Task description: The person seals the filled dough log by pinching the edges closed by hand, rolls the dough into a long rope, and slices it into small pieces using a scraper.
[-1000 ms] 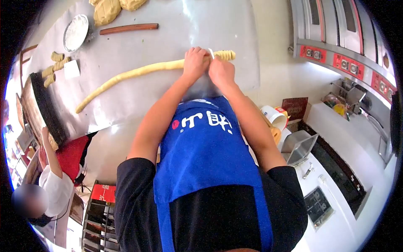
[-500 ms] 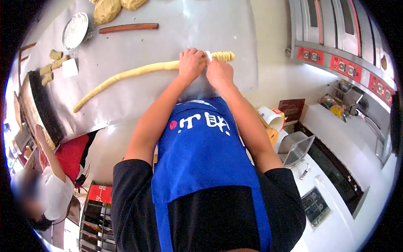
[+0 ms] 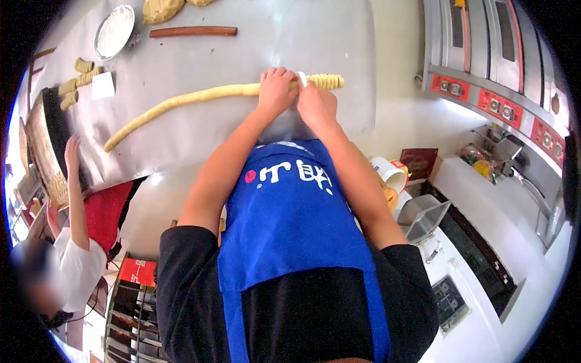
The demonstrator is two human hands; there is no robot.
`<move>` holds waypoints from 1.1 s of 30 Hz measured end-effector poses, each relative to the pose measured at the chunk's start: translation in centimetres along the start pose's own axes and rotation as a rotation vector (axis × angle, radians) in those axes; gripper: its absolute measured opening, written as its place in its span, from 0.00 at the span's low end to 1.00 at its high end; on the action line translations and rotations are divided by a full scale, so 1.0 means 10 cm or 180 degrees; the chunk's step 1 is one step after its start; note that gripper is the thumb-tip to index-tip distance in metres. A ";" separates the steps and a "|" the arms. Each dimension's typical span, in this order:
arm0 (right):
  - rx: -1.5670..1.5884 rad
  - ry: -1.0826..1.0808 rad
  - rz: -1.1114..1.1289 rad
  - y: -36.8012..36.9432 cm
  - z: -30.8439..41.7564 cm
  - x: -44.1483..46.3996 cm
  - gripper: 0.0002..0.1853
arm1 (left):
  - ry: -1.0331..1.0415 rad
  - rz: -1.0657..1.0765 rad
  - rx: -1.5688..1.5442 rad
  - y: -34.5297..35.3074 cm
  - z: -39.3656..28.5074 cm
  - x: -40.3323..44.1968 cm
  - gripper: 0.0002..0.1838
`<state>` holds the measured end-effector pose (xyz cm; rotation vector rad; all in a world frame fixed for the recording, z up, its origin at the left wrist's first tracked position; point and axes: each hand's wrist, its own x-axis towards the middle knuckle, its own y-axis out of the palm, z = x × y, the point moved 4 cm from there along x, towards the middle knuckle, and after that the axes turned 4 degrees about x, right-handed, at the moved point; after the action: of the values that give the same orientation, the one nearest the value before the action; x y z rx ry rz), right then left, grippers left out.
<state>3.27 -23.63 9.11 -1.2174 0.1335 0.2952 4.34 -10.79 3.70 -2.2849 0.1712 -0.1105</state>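
Metal table (image 3: pixel 290 36) — dough rope (image 3: pixel 181 98) atop; oven (image 3: pixel 501 72) right

On the table (image 3: pixel 290 39), the rod (image 3: pixel 193 31) and bowl (image 3: pixel 134 21) lie beyond the dough rope (image 3: pixel 206 94), the ridged pieces (image 3: pixel 84 77) beyond and left of its left end.

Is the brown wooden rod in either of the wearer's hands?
No, the brown wooden rod lies on the metal table, apart from the left hand and the right hand, which are at the dough rope.
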 end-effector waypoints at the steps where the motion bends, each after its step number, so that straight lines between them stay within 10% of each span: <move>1: -0.0086 0.0081 -0.0060 0.05 0.03 0.01 0.10 | -0.0032 0.0055 0.0176 0.03 0.01 0.02 0.13; 33: 0.0132 0.0379 0.0110 0.20 0.18 0.03 0.14 | 0.0263 -0.0220 0.0055 -0.13 0.18 -0.18 0.14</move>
<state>2.84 -21.27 7.91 -1.1926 0.2627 0.2489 2.91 -8.31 3.44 -2.2708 0.1337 -0.2415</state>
